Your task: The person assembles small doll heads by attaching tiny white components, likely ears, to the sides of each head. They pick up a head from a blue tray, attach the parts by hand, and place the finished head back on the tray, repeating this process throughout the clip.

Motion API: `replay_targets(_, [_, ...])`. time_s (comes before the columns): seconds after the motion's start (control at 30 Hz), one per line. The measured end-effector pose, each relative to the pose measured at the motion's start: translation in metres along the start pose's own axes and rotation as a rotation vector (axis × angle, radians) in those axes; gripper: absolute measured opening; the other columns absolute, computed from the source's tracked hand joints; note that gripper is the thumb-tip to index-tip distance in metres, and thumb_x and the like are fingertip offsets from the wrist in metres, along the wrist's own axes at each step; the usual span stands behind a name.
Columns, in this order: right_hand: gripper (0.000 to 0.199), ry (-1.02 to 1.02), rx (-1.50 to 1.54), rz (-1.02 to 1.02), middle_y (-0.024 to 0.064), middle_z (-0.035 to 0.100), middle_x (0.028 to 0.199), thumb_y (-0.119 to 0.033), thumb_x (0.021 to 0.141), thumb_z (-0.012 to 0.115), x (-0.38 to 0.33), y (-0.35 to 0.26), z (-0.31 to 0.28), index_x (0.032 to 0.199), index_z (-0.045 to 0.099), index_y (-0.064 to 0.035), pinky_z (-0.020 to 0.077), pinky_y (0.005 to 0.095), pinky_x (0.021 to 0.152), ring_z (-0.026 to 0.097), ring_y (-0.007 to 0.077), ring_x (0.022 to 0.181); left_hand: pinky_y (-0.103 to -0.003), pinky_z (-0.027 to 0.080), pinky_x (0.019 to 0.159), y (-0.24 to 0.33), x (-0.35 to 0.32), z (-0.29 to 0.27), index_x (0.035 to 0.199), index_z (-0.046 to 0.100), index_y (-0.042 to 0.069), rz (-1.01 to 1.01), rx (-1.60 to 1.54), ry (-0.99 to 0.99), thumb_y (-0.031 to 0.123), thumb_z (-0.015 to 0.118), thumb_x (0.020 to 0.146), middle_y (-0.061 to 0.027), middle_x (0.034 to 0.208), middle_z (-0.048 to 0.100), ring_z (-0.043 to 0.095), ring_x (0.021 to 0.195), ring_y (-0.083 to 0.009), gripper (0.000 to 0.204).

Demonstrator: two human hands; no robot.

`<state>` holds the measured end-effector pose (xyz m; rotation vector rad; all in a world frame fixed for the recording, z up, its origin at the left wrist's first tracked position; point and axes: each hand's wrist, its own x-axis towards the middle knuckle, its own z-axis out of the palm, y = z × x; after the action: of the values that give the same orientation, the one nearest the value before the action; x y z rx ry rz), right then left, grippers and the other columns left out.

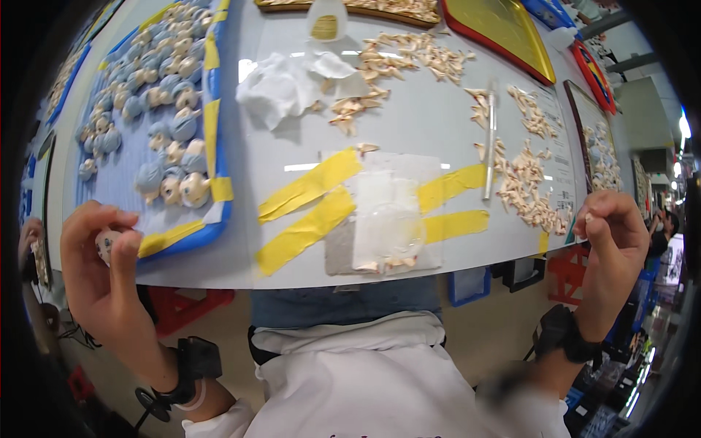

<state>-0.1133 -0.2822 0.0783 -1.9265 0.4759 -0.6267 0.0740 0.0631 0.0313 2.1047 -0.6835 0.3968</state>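
At the front left corner of a blue tray [219,109], my left hand [109,270] is closed round a small doll head [106,246] with a pale face. Far to the right, beside the table's right edge, my right hand [615,237] pinches a tiny pale piece [588,218] between thumb and fingertips. A heap of small peach-coloured pointed pieces [524,182] lies just left of that hand. Doll heads with blue hair [169,182] fill much of the blue tray.
Yellow tape strips [310,186] flank a white work pad [387,212] with a clear round patch. Behind are crumpled white tissue [274,91], a translucent bottle [327,22] and more peach pieces [416,55]. A clear rod [490,142] lies right of centre; a yellow tray [504,33] stands behind.
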Motion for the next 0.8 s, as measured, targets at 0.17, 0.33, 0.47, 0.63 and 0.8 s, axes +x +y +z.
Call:
replay_targets(0.17, [0.014, -0.102, 0.075, -0.044, 0.0095, 0.058, 0.079, 0.008, 0.070, 0.063, 0.002, -0.006, 0.040, 0.081, 0.055, 0.0029, 0.0460, 0.0225, 0.064, 0.056, 0.0129, 0.069, -0.017, 0.035, 0.046, 0.028, -0.019, 0.009, 0.085, 0.053, -0.002, -0.144, -0.343, -0.005, 0.036, 0.065, 0.079, -0.0184, 0.094, 0.054, 0.046, 0.054, -0.0091, 0.040])
replay_targets(0.33, [0.015, -0.250, -0.066, -0.148, 0.0107, 0.056, 0.080, 0.001, 0.073, 0.065, 0.008, -0.011, 0.067, 0.083, 0.054, 0.0038, 0.0445, 0.0244, 0.063, 0.054, 0.0143, 0.067, -0.018, 0.038, 0.052, 0.038, -0.032, 0.030, 0.088, 0.057, -0.001, 0.020, -0.517, -0.280, 0.035, 0.063, 0.080, -0.0168, 0.097, 0.051, 0.048, 0.061, -0.0107, 0.038])
replay_targets(0.47, [0.014, -0.282, -0.059, -0.145, 0.0104, 0.056, 0.080, 0.005, 0.073, 0.064, 0.010, -0.019, 0.081, 0.083, 0.054, 0.0043, 0.0445, 0.0241, 0.063, 0.054, 0.0142, 0.068, -0.020, 0.042, 0.051, 0.054, -0.046, 0.040, 0.093, 0.054, 0.000, -0.295, -0.770, -0.259, 0.033, 0.067, 0.077, -0.0160, 0.100, 0.048, 0.052, 0.065, -0.0140, 0.039])
replay_targets(0.63, [0.016, -0.446, -0.279, -0.380, 0.0099, 0.056, 0.078, 0.011, 0.064, 0.063, 0.018, -0.025, 0.094, 0.077, 0.057, 0.0031, 0.0419, 0.0240, 0.061, 0.053, 0.0157, 0.068, -0.022, 0.046, 0.054, 0.054, -0.047, 0.053, 0.099, 0.051, -0.002, -0.415, -0.895, -0.219, 0.027, 0.075, 0.070, -0.0156, 0.096, 0.051, 0.057, 0.070, -0.0171, 0.048])
replay_targets(0.8, [0.018, -0.479, -0.577, -0.544, 0.0082, 0.053, 0.072, 0.010, 0.056, 0.064, 0.017, -0.035, 0.112, 0.069, 0.058, -0.0005, 0.0393, 0.0267, 0.058, 0.052, 0.0194, 0.067, -0.022, 0.047, 0.057, 0.060, -0.048, 0.057, 0.103, 0.049, -0.003, -0.476, -0.931, -0.232, 0.027, 0.075, 0.069, -0.0155, 0.091, 0.054, 0.057, 0.071, -0.0176, 0.052])
